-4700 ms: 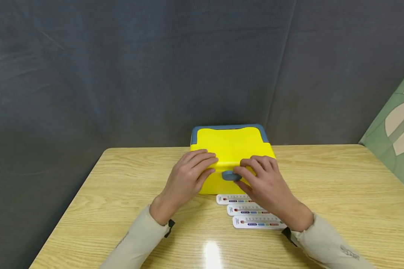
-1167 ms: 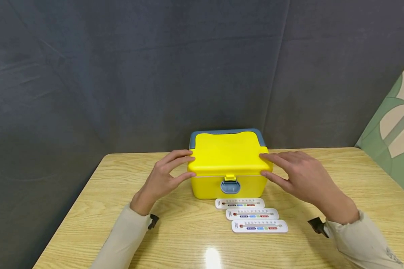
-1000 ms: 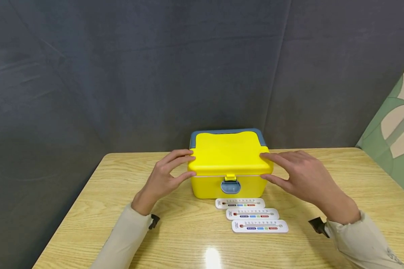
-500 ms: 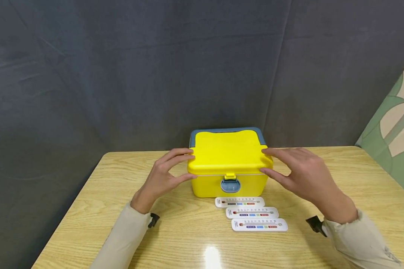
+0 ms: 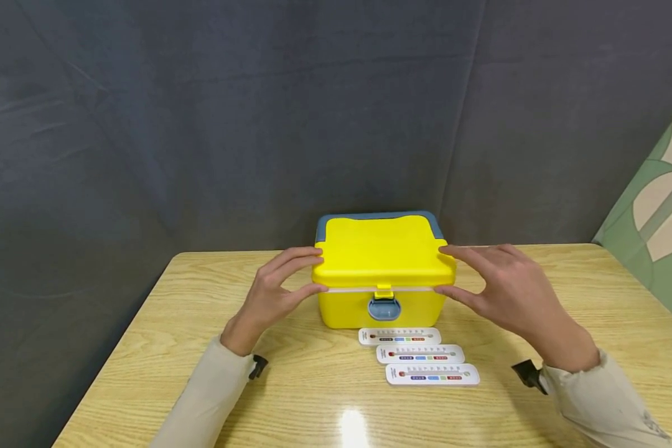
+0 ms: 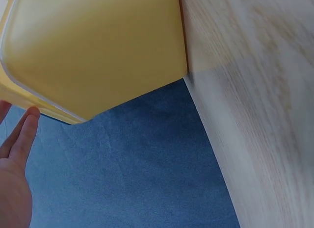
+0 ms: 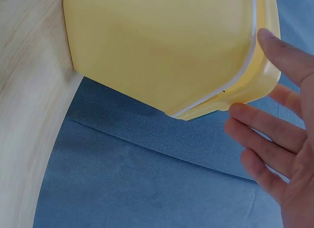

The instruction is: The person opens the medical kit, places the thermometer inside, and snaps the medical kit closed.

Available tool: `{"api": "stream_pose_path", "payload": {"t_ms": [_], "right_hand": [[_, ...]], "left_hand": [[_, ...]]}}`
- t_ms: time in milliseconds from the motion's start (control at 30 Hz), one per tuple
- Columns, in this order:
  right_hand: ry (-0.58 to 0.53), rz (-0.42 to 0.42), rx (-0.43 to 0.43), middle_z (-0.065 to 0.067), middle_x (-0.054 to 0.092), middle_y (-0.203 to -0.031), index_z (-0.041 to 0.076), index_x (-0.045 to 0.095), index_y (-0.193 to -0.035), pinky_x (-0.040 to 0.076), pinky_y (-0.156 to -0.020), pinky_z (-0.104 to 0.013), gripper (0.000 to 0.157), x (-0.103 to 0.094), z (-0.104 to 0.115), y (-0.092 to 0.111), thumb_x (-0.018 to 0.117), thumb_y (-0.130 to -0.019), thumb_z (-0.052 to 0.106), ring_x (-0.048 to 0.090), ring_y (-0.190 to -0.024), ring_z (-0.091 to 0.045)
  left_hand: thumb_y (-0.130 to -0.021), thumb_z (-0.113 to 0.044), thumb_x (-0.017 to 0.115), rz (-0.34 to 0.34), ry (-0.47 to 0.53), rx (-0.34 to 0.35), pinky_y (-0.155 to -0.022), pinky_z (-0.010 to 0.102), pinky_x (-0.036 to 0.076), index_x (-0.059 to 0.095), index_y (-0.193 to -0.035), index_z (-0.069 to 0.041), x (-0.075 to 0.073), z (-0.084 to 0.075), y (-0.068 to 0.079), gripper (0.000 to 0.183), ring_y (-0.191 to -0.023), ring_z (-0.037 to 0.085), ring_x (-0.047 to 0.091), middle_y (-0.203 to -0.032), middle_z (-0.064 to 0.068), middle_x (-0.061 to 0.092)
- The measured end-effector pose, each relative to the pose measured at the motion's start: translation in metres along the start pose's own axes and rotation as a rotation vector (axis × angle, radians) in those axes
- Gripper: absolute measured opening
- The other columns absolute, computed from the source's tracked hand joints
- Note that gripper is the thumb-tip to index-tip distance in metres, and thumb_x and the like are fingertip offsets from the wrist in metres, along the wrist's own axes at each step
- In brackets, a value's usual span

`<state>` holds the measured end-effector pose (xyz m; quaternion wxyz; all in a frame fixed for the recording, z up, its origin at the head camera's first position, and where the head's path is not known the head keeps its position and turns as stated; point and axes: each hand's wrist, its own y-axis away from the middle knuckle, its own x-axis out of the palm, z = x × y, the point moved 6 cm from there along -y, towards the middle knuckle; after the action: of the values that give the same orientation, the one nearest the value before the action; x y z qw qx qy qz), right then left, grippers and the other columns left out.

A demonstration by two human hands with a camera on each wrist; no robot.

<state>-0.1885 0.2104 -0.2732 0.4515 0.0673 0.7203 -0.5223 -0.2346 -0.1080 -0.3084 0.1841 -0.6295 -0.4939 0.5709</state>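
A yellow box (image 5: 381, 311) with a blue-grey rim stands against the dark curtain. My left hand (image 5: 271, 295) grips the left front corner of its lid (image 5: 378, 249), thumb at the lower edge and fingers along the side. At the opposite corner my right hand (image 5: 506, 289) holds the lid the same way. A thin pale line shows between lid and body along the front. The blue-grey latch (image 5: 384, 309) hangs down on the front. In the left wrist view, fingers (image 6: 24, 139) touch the lid's side; in the right wrist view, the thumb (image 7: 282, 54) lies at its edge.
Three white thermometers (image 5: 432, 374) lie staggered on the wooden table (image 5: 201, 311), just in front of the box. The dark curtain (image 5: 313, 124) hangs directly behind it. A patterned green and beige panel (image 5: 661, 205) stands at the right.
Earlier my right hand was at the latch and my left on the lid's front. The latch has swung down, both hands moved out to the corners, and the lid's front has risen slightly.
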Motion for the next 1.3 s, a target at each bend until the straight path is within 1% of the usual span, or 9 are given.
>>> {"api": "stream_pose_path", "payload": {"t_ms": [67, 300, 533, 767, 833, 967, 1000, 1067, 1300], "right_hand": [[0.002, -0.024, -0.012, -0.011, 0.078, -0.100, 0.013, 0.071, -0.119, 0.054, -0.077, -0.049, 0.074, -0.003, 0.000, 0.000, 0.039, -0.092, 0.075, 0.074, -0.083, -0.030], [-0.002, -0.104, -0.014, -0.011, 0.078, -0.099, 0.010, 0.071, -0.117, 0.052, -0.073, -0.048, 0.067, -0.008, -0.001, -0.001, 0.045, -0.095, 0.068, 0.073, -0.079, -0.030], [-0.012, -0.187, 0.042, -0.010, 0.077, -0.096, 0.010, 0.072, -0.114, 0.050, -0.065, -0.047, 0.064, -0.011, -0.001, -0.002, 0.050, -0.094, 0.067, 0.068, -0.068, -0.030], [-0.017, -0.183, 0.072, -0.011, 0.077, -0.098, 0.009, 0.071, -0.115, 0.050, -0.063, -0.046, 0.067, -0.011, -0.003, -0.006, 0.047, -0.095, 0.068, 0.069, -0.070, -0.029], [-0.026, -0.166, 0.079, -0.011, 0.077, -0.101, 0.009, 0.070, -0.117, 0.052, -0.065, -0.046, 0.059, -0.009, -0.003, -0.007, 0.061, -0.091, 0.061, 0.070, -0.074, -0.030], [-0.042, -0.163, 0.087, -0.013, 0.076, -0.102, 0.009, 0.068, -0.121, 0.053, -0.066, -0.047, 0.058, -0.008, -0.004, -0.009, 0.062, -0.092, 0.059, 0.070, -0.077, -0.030], [-0.044, -0.165, 0.089, -0.013, 0.076, -0.102, 0.009, 0.068, -0.122, 0.053, -0.066, -0.047, 0.058, -0.008, -0.005, -0.009, 0.062, -0.092, 0.058, 0.069, -0.077, -0.030], [-0.049, -0.184, 0.087, -0.013, 0.075, -0.100, 0.009, 0.068, -0.123, 0.052, -0.064, -0.047, 0.065, -0.008, -0.004, -0.011, 0.047, -0.096, 0.064, 0.068, -0.075, -0.030], [-0.078, -0.187, 0.102, -0.010, 0.075, -0.104, 0.012, 0.066, -0.128, 0.047, -0.067, -0.040, 0.060, -0.008, -0.008, -0.015, 0.047, -0.097, 0.060, 0.065, -0.076, -0.025]], "left_hand": [[-0.071, -0.011, 0.089, -0.018, -0.001, 0.006, -0.103, 0.021, 0.048, 0.070, -0.116, -0.004, 0.000, -0.001, -0.001, 0.049, -0.112, 0.024, 0.066, -0.122, 0.012, 0.068], [-0.076, -0.021, 0.085, -0.053, -0.015, 0.015, -0.103, 0.021, 0.048, 0.068, -0.120, -0.003, -0.001, -0.004, -0.006, 0.051, -0.113, 0.024, 0.065, -0.124, 0.013, 0.066], [-0.078, -0.010, 0.083, -0.112, -0.029, 0.003, -0.102, 0.021, 0.048, 0.067, -0.122, -0.002, -0.004, -0.005, -0.011, 0.047, -0.113, 0.024, 0.066, -0.123, 0.014, 0.067], [-0.076, -0.003, 0.084, -0.164, -0.039, -0.045, -0.103, 0.021, 0.048, 0.066, -0.123, -0.002, -0.005, -0.005, -0.016, 0.050, -0.112, 0.025, 0.066, -0.123, 0.014, 0.067], [-0.075, -0.003, 0.084, -0.185, -0.041, -0.049, -0.103, 0.022, 0.048, 0.066, -0.122, -0.001, -0.006, -0.005, -0.017, 0.050, -0.112, 0.025, 0.067, -0.122, 0.015, 0.067], [-0.075, -0.001, 0.084, -0.226, -0.036, -0.066, -0.103, 0.022, 0.048, 0.067, -0.122, -0.001, -0.008, -0.004, -0.019, 0.050, -0.114, 0.026, 0.066, -0.122, 0.015, 0.067], [-0.074, -0.001, 0.084, -0.240, -0.034, -0.070, -0.103, 0.023, 0.048, 0.067, -0.121, -0.001, -0.008, -0.004, -0.020, 0.049, -0.114, 0.027, 0.066, -0.121, 0.015, 0.068], [-0.074, -0.001, 0.084, -0.266, -0.023, -0.088, -0.101, 0.022, 0.050, 0.068, -0.120, -0.002, -0.010, -0.004, -0.021, 0.049, -0.113, 0.026, 0.066, -0.120, 0.015, 0.068], [-0.072, 0.005, 0.084, -0.332, 0.010, -0.136, -0.093, 0.026, 0.055, 0.069, -0.118, 0.000, -0.014, -0.005, -0.024, 0.049, -0.104, 0.025, 0.067, -0.116, 0.016, 0.068]]}}
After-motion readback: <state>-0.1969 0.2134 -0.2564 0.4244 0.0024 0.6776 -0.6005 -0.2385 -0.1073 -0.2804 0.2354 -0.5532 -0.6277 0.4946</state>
